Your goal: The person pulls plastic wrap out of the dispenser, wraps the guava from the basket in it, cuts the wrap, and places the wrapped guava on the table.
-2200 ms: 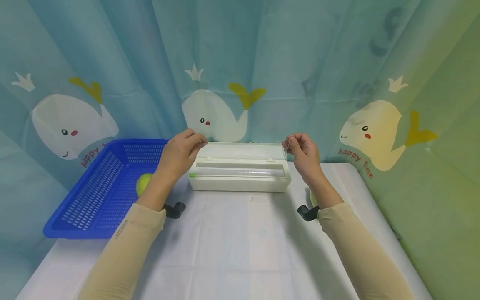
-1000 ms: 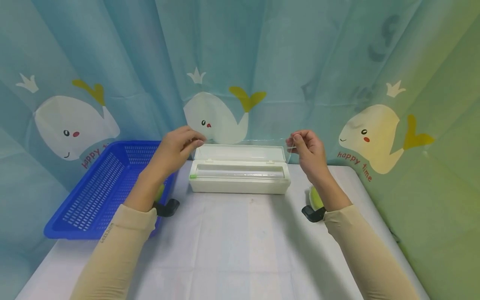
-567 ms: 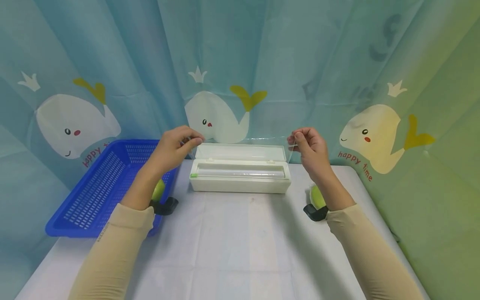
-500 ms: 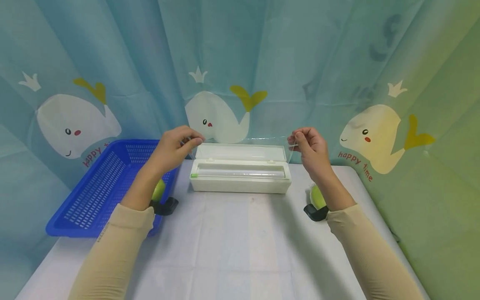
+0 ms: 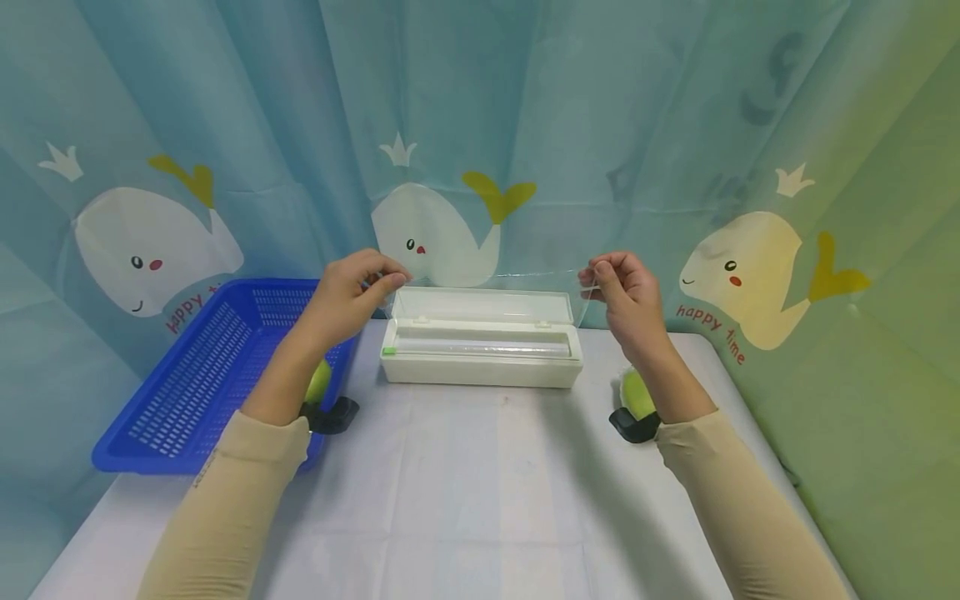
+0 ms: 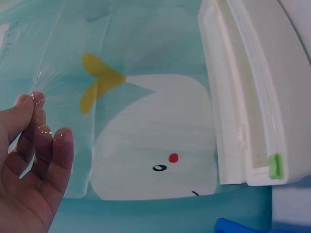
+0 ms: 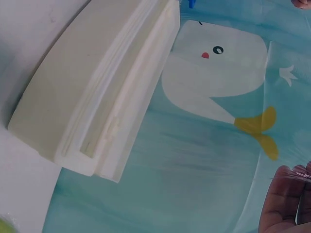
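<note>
A white cling film dispenser (image 5: pixel 480 371) stands on the table with its lid (image 5: pixel 480 305) raised at the back and a roll of film (image 5: pixel 480 344) inside. Behind it, a clear sheet of cling film (image 5: pixel 525 274) stretches between my two hands, its top edge just above the lid. My left hand (image 5: pixel 352 296) pinches the left end between thumb and index finger; the left wrist view shows creases fanning out from the fingertips (image 6: pixel 39 99). My right hand (image 5: pixel 630 296) pinches the other end, with film gathered at its fingers in the right wrist view.
A blue plastic basket (image 5: pixel 150 454) on the left contains a green round fruit (image 5: pixel 318 382), partly behind my left wrist. A second green fruit (image 5: pixel 636 394) in a pale dish is partly covered by my right wrist. A whale-print curtain (image 5: pixel 585 142) hangs close behind the table.
My right hand has shifted right and slightly up, my left hand slightly left and up. The film's edge between them has risen above the dispenser's lid.
</note>
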### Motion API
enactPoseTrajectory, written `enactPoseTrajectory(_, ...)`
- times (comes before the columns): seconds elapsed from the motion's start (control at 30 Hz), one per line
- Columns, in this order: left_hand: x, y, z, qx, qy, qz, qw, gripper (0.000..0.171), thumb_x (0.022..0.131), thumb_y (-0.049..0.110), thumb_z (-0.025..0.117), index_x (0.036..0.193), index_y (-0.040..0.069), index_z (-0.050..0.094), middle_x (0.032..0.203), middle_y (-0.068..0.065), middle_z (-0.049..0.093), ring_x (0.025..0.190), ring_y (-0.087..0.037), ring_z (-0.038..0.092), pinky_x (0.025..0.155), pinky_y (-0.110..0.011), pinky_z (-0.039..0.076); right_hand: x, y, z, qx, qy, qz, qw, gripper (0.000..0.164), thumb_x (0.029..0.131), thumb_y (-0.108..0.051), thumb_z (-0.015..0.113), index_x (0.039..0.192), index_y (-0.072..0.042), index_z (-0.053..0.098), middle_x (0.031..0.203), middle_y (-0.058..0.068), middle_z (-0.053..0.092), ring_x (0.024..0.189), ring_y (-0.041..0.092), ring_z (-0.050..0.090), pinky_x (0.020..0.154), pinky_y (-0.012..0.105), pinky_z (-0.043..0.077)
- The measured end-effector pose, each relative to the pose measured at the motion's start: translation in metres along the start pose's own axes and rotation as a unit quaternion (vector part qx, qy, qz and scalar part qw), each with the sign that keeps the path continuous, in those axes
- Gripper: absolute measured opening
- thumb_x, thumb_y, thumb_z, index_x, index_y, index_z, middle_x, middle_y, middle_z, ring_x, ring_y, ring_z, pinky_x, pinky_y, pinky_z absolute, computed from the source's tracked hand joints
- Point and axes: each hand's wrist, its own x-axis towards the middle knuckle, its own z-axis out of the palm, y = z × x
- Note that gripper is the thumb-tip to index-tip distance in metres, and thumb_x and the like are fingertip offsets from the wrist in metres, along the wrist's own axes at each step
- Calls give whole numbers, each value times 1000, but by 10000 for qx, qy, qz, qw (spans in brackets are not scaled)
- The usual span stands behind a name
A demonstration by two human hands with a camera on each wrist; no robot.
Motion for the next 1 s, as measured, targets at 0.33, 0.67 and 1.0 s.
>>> enactPoseTrajectory(0.33, -1, 4, -1, -18, 191, 112, 9998, 19, 101, 19, 59, 105, 7, 73, 97, -5, 67, 78, -19, 61, 66, -28, 50, 0, -5, 1, 81, 49, -89, 9999, 13, 104, -20, 52, 105, -8, 58, 98, 2, 64, 94, 18, 64, 83, 23, 56)
enactPoseTrajectory(0.67, 0, 8, -3, -68, 428, 339, 9985, 16, 101, 16, 60, 102, 8, 74, 93, -4, 66, 72, -16, 59, 62, -23, 47, 0, -11, 0, 131, 26, -241, 9996, 14, 104, -19, 52, 105, -6, 58, 97, 3, 64, 93, 18, 64, 83, 24, 56)
enactPoseTrajectory(1.0, 0, 14, -6, -3, 538, 470, 9974, 15, 100, 14, 61, 101, 7, 74, 93, -5, 66, 72, -13, 58, 63, -17, 47, 1, -16, -1, 229, 10, -349, 9991, 13, 104, -18, 51, 104, -6, 58, 96, 4, 63, 91, 18, 65, 81, 25, 56)
